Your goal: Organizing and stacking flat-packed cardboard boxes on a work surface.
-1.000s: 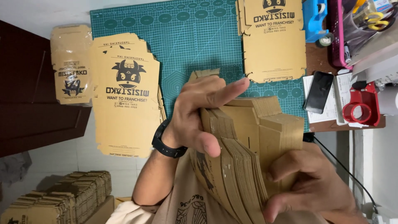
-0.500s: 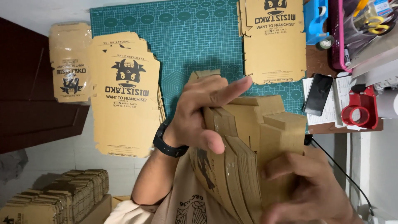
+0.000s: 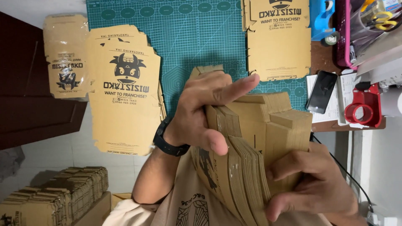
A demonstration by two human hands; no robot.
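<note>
Both my hands hold a thick stack of flat brown cardboard box blanks (image 3: 251,138), seen edge-on close to the camera. My left hand (image 3: 205,109), with a black watch on the wrist, grips the stack's left side, its thumb pressed into the edges and its forefinger stretched over the top. At the lower right my right hand (image 3: 310,184) clamps the stack from its right side. Behind the hands lies a green cutting mat (image 3: 188,42) on the table.
A pile of printed flat boxes (image 3: 125,88) overhangs the mat's left edge, with a wrapped bundle (image 3: 65,58) beside it. Another printed blank (image 3: 278,37) lies top right. A phone (image 3: 321,92), red tape dispenser (image 3: 362,109) and pink basket (image 3: 356,29) sit right. More stacked boxes (image 3: 54,196) stand lower left.
The stack and both hands have stayed nearly in place. My right fingers have shifted slightly on the stack's right side, and the view has drifted a little.
</note>
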